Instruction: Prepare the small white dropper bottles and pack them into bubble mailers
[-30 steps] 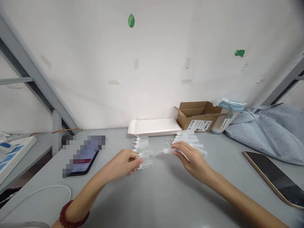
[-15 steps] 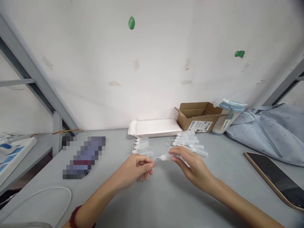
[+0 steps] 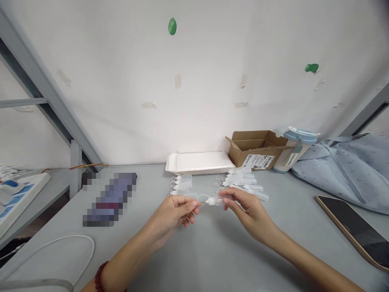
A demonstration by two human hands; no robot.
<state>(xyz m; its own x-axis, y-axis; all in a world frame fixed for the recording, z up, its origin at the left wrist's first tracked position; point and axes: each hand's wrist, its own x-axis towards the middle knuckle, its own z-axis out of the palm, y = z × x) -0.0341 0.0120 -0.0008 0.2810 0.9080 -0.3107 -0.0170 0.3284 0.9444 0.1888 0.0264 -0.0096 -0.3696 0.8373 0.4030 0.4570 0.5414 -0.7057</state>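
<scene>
- With the held bottle point(image 3: 216, 200) taken as the clock's centre, all directions below are given as seen from above the grey table point(image 3: 194, 259).
- The held bottle is kept between both hands, over the near side of the bottle groups, with its thin needle point(image 3: 203, 202) pointed to 9 o'clock.
- At about 3 o'clock, the bottle's rear end is gripped by the right hand point(image 3: 247, 207), between thumb and fingers.
- Between 8 and 9 o'clock, the left hand point(image 3: 181, 211) is seen closed in a pinch on the thin white strap point(image 3: 202, 195) that is looped from the bottle's neck; whether the needle tip is touched too cannot be told.
- A red bracelet point(image 3: 100, 278) is worn on the left wrist.
- At 10 o'clock, a row of similar bottles point(image 3: 183, 184) is laid on its side, partly hidden by the left hand.
- Between 1 and 2 o'clock, a larger cluster of bottles point(image 3: 240, 177) is laid beyond the right hand.
- Near 12 o'clock, a white package point(image 3: 203, 162) is placed against the wall; beside it, an open cardboard box point(image 3: 238, 158) is set.
- At 2 o'clock, a blue-lidded cup point(image 3: 291, 156) is seen, and past it a pale blue cloth bag point(image 3: 343, 174).
- Between 3 and 4 o'clock, a phone point(image 3: 352, 231) is laid flat.
- At 9 o'clock, a flat object point(image 3: 111, 198) is masked by pixelation.
</scene>
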